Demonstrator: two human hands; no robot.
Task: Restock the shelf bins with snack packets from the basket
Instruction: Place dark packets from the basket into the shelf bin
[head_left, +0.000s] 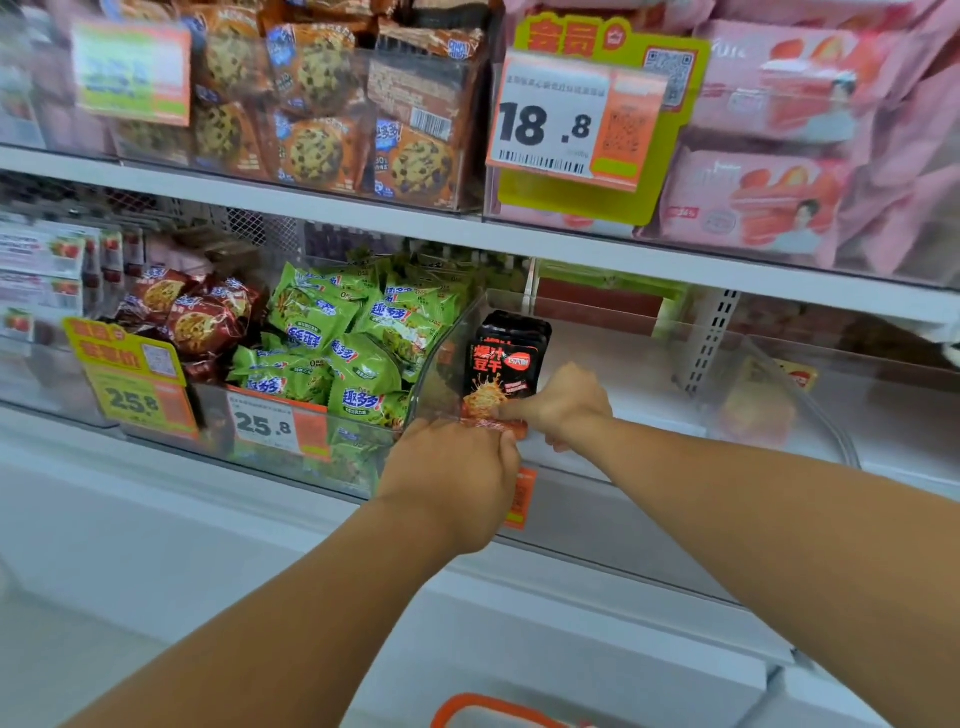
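Both my hands hold a small stack of black and red snack packets (501, 364) upright at the front left corner of a clear shelf bin (649, 395). My left hand (457, 467) grips the packets' lower edge from the front. My right hand (563, 402) pinches the same lower edge from the right. The bin behind the packets looks nearly bare. The orange rim of the basket (488, 709) shows at the bottom edge of the view.
Left of that bin, a clear bin holds green cookie packets (343, 338), and further left lie brown cookie packets (192, 317). Price tags (262, 423) hang on the bin fronts. The upper shelf carries orange cookie packs (322, 104) and pink packs (769, 202).
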